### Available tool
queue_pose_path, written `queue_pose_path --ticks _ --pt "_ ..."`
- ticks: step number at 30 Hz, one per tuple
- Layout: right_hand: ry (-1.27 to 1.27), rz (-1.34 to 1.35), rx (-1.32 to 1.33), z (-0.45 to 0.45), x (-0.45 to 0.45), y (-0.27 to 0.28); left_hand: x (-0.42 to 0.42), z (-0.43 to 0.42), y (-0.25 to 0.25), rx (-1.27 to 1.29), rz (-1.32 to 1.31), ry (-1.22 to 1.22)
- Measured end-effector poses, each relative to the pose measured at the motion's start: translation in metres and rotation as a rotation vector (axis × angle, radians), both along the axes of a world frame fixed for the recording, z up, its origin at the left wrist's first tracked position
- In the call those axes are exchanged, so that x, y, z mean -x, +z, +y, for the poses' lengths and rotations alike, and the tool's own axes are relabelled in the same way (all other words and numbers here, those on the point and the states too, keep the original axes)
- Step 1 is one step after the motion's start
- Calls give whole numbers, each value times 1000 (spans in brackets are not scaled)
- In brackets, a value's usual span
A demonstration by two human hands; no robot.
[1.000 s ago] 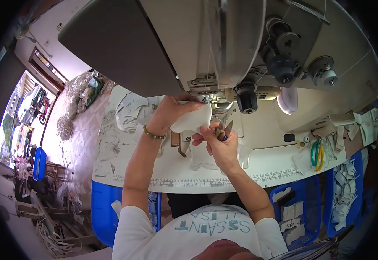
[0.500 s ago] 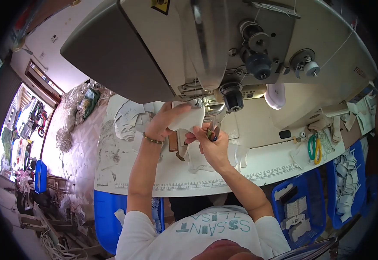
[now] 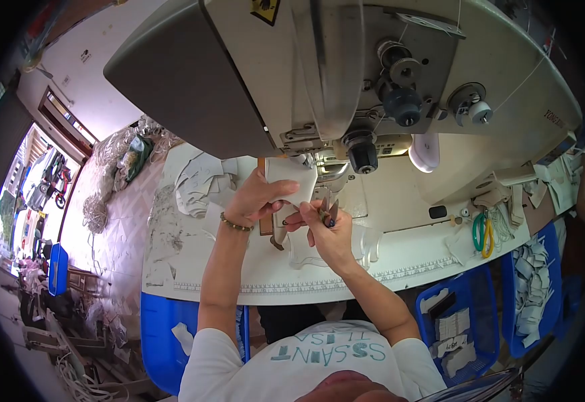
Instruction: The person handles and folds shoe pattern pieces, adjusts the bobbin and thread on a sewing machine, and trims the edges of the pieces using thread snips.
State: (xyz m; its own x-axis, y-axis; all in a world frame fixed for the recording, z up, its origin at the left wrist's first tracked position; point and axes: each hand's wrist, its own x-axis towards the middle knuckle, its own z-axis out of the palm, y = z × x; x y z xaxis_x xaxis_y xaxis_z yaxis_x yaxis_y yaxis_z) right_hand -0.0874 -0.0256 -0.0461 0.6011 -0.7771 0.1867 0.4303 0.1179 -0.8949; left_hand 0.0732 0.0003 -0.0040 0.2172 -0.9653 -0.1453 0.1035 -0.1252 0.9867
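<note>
My left hand grips the near left edge of a white piece of material, thumb on top. The piece's far end lies by the needle area of a sewing machine. In my right hand are small thread snips, blades pointing away from me. Its fingers are curled just below the piece's near edge; whether they touch it I cannot tell. Under the hands, a brown strip lies on the white table.
White cut pieces are heaped on the table's left. Green and yellow scissor handles lie at the right. A ruler strip runs along the front edge. Blue baskets with white pieces stand below the table.
My left hand has drawn back toward me from the machine, to the near edge of the white piece. My right hand stays almost in place with the snips.
</note>
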Motion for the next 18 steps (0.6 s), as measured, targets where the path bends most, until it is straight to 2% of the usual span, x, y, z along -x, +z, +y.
queue_pose_path --ticks 4,6,10,16,18 --pt "-13 20 4 -2 -1 0 2 -1 -2 0 27 21" --pt "-38 -9 61 -5 -3 -1 7 -3 1 30 94 107" --pt "-47 -8 58 -9 -4 2 4 -5 -1 43 116 92" --pt "-16 -17 12 -7 0 -5 1 -10 4 43 98 66" --pt "16 -7 -43 -2 5 -5 4 -13 4 112 102 140"
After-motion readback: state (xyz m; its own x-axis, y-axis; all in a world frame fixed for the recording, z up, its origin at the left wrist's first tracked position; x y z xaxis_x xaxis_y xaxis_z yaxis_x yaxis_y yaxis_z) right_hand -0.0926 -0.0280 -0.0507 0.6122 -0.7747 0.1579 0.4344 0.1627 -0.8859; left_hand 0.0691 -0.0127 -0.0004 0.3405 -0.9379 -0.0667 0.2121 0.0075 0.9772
